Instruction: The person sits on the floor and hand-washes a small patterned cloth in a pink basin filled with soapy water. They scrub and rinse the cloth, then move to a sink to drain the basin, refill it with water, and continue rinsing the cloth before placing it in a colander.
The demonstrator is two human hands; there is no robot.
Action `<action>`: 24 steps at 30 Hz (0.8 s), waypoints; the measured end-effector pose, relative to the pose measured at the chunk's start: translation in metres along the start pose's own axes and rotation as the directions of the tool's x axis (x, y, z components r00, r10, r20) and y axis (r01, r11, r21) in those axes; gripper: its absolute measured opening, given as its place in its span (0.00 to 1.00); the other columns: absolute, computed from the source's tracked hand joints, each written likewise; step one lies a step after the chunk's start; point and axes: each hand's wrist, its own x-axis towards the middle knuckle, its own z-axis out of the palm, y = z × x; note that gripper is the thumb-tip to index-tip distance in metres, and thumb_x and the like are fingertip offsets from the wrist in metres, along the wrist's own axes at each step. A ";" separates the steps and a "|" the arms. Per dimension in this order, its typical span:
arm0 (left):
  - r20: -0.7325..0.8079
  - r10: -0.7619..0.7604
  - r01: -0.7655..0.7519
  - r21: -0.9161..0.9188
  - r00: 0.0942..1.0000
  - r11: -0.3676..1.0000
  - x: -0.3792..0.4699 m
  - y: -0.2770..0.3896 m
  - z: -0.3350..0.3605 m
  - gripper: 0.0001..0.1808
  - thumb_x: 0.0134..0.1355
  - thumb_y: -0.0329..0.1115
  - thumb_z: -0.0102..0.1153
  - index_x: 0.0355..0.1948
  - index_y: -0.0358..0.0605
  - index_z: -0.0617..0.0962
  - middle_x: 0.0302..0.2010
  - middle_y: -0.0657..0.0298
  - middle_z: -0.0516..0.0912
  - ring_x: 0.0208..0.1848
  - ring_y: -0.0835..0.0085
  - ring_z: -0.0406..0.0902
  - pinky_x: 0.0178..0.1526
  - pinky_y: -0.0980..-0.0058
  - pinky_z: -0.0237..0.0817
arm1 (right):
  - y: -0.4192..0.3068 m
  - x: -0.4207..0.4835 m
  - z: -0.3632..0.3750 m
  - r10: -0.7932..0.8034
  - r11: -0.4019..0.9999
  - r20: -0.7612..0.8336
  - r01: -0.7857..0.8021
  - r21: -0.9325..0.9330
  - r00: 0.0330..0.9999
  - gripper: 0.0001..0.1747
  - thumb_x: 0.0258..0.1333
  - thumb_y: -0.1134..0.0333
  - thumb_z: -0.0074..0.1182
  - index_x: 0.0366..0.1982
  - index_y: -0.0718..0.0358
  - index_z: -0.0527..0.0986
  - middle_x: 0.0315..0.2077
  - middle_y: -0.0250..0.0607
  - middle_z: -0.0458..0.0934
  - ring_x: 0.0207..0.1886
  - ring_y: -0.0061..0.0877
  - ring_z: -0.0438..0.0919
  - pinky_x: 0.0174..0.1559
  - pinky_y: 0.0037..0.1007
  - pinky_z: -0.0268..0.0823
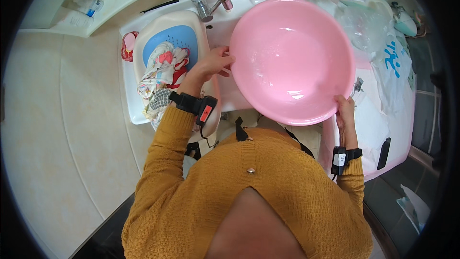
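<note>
A large round pink plastic basin (291,57) lies over the white sink (230,93), its inside wet and shiny. My left hand (215,61) is at the basin's left rim, with fingertips on the edge. At the lower right rim, my right hand (345,106) grips the edge, thumb on the inside. Left of the basin stands a cream and blue plastic washboard tub (174,19). A heap of damp-looking patterned clothes (158,75) lies in it, with a red cloth (179,75) among them.
Behind the basin's left side rises a chrome faucet (205,7). A red soap dish (127,46) sits at the far left. A clear plastic bag (366,25) and a white printed bag (391,64) lie on the right. Bottles (86,3) stand on a wall shelf (107,10).
</note>
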 end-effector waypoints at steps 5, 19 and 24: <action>-0.131 0.142 -0.169 -0.225 0.981 0.960 -0.016 -0.011 0.009 0.19 0.51 0.30 0.46 0.45 0.37 0.66 0.36 0.59 0.74 0.32 0.72 0.75 0.32 0.73 0.70 | -0.014 0.008 0.017 -0.208 0.972 0.090 0.216 -0.093 0.974 0.12 0.40 0.73 0.46 0.30 0.73 0.71 0.20 0.35 0.72 0.18 0.17 0.67 0.19 0.19 0.57; 0.102 0.148 -0.082 -0.478 0.984 0.874 0.029 -0.027 0.065 0.17 0.51 0.28 0.45 0.44 0.36 0.68 0.28 0.60 0.77 0.27 0.73 0.76 0.27 0.77 0.71 | -0.095 -0.013 -0.028 -0.338 0.863 0.092 0.347 -0.366 0.937 0.17 0.39 0.69 0.46 0.33 0.73 0.71 0.25 0.40 0.75 0.25 0.23 0.73 0.25 0.22 0.64; -0.023 0.065 -0.069 -0.220 0.998 0.973 -0.009 -0.045 0.025 0.17 0.51 0.29 0.44 0.43 0.35 0.69 0.29 0.58 0.77 0.24 0.73 0.77 0.24 0.77 0.71 | -0.071 0.007 0.011 -0.210 0.907 0.250 0.284 -0.311 0.945 0.15 0.39 0.70 0.46 0.32 0.71 0.72 0.19 0.38 0.73 0.16 0.20 0.69 0.15 0.22 0.59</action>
